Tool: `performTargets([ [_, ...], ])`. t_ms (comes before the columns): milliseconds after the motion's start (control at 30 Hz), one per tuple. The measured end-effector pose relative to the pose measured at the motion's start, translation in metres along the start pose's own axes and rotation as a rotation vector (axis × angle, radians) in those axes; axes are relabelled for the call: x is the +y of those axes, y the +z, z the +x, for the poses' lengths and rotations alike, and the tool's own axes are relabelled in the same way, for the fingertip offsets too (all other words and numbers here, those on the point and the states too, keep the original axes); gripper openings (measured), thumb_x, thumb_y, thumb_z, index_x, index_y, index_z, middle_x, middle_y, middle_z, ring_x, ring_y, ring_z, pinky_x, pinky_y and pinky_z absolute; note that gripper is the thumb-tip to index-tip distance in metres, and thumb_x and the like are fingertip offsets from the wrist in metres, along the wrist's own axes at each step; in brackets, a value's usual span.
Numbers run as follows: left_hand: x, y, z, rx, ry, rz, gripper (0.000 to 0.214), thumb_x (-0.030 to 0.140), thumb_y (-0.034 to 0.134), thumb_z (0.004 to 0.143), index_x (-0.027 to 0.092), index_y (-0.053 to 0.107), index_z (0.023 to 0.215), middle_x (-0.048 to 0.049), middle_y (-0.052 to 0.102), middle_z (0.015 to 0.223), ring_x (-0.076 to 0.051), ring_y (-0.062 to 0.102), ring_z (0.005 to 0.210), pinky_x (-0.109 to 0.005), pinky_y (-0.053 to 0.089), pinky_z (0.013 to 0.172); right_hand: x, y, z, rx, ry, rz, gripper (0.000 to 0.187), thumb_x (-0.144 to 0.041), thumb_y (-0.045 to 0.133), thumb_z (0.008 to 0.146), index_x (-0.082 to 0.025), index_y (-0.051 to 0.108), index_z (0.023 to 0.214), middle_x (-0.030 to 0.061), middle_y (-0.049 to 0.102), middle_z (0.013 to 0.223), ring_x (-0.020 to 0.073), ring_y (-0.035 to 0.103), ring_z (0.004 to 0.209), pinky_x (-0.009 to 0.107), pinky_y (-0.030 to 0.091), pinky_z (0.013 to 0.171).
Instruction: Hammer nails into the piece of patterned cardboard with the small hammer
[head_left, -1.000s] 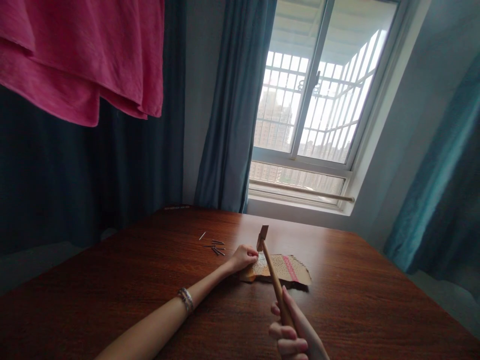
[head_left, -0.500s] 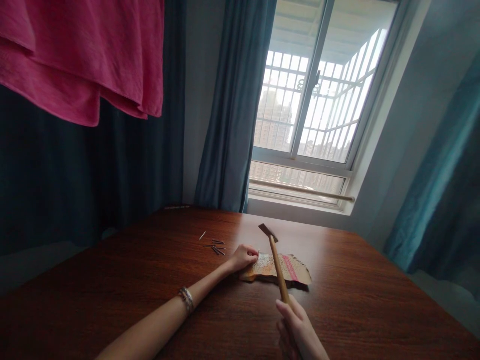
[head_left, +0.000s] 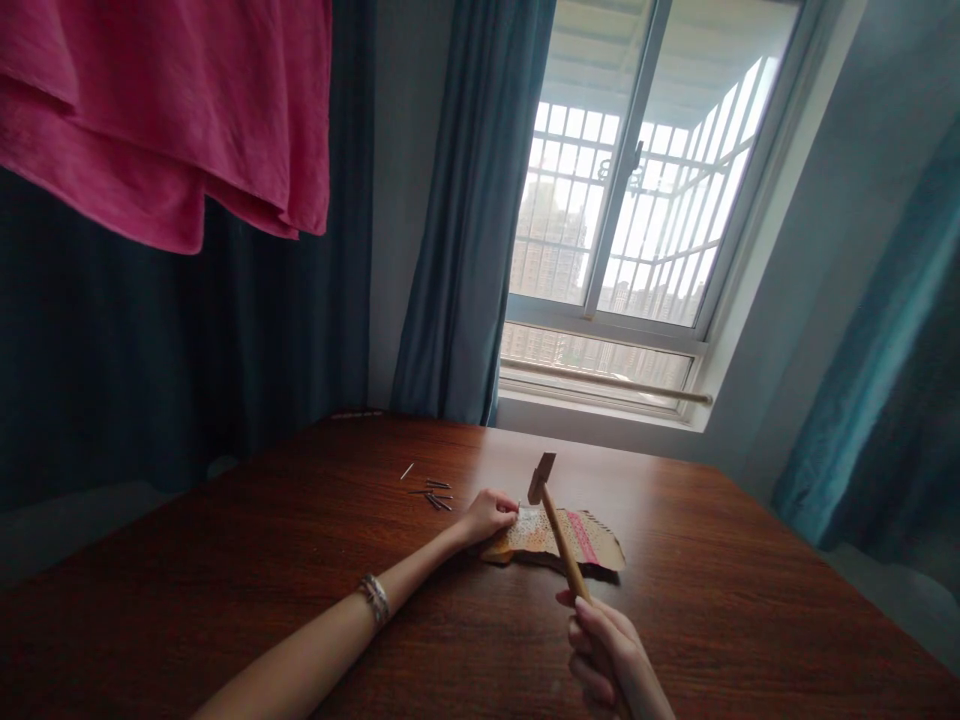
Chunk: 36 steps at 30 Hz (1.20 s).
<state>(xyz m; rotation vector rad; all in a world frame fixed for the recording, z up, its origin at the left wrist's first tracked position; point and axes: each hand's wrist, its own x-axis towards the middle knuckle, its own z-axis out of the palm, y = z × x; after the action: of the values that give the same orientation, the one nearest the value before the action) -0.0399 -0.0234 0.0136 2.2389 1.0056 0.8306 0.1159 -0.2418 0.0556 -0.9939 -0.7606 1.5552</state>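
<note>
While the right grip [head_left: 611,655] clasps one hammer [head_left: 562,540], the left grip [head_left: 489,516], curled closed, touches one cardboard piece [head_left: 600,545]; roughly six nails [head_left: 433,494] lie left.

Wooden-handled hammer [head_left: 561,540] raised, tilted, head over flat patterned cardboard scrap [head_left: 604,548].

right hand [head_left: 615,660] cut off at bottom edge, loose nails [head_left: 431,493] tiny

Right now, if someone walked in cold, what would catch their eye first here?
The pink cloth hanging at upper left and the bright barred window behind the table. Lower down, the right hand holds a wooden-handled hammer over a cardboard scrap that the left hand presses onto the table, loose nails lying just beyond.
</note>
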Motion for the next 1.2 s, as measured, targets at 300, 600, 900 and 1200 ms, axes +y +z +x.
performTargets([
  [300, 0.003, 0.0, 0.0, -0.003, -0.007, -0.045, 0.024, 0.025, 0.052, 0.067, 0.01, 0.071, 0.071, -0.0031, 0.063, 0.068, -0.013, 0.052, 0.063, -0.02, 0.035, 0.057, 0.0, 0.007, 0.004, -0.029, 0.047, 0.032, 0.049, -0.054, 0.064, 0.064, -0.015, 0.053, 0.091, -0.0093, 0.043, 0.052, -0.0018, 0.022, 0.026, 0.012, 0.017, 0.023],
  [600, -0.001, 0.002, 0.001, 0.015, 0.006, -0.051, 0.023, 0.025, 0.052, 0.067, 0.011, 0.07, 0.069, -0.0021, 0.062, 0.065, -0.011, 0.051, 0.061, -0.019, 0.033, 0.055, -0.001, 0.009, 0.004, -0.045, 0.039, 0.051, 0.045, -0.054, 0.061, 0.068, -0.017, 0.051, 0.091, -0.0099, 0.042, 0.05, -0.0008, 0.023, 0.025, 0.012, 0.018, 0.022],
  [900, -0.002, 0.002, 0.001, 0.005, 0.017, -0.054, 0.021, 0.022, 0.052, 0.067, 0.01, 0.07, 0.07, -0.0022, 0.061, 0.066, -0.011, 0.051, 0.061, -0.019, 0.033, 0.055, 0.002, 0.007, 0.007, -0.052, 0.034, 0.066, 0.047, -0.054, 0.061, 0.067, -0.016, 0.052, 0.092, -0.0103, 0.042, 0.05, -0.0008, 0.024, 0.025, 0.011, 0.018, 0.023],
  [1200, 0.0, 0.0, 0.001, -0.006, 0.064, -0.026, 0.022, 0.022, 0.051, 0.069, 0.011, 0.07, 0.066, -0.001, 0.059, 0.062, -0.011, 0.049, 0.06, -0.019, 0.033, 0.057, -0.004, 0.011, 0.006, -0.051, 0.029, 0.055, 0.046, -0.052, 0.061, 0.067, -0.016, 0.053, 0.093, -0.0105, 0.041, 0.05, -0.0005, 0.024, 0.026, 0.012, 0.02, 0.022],
])
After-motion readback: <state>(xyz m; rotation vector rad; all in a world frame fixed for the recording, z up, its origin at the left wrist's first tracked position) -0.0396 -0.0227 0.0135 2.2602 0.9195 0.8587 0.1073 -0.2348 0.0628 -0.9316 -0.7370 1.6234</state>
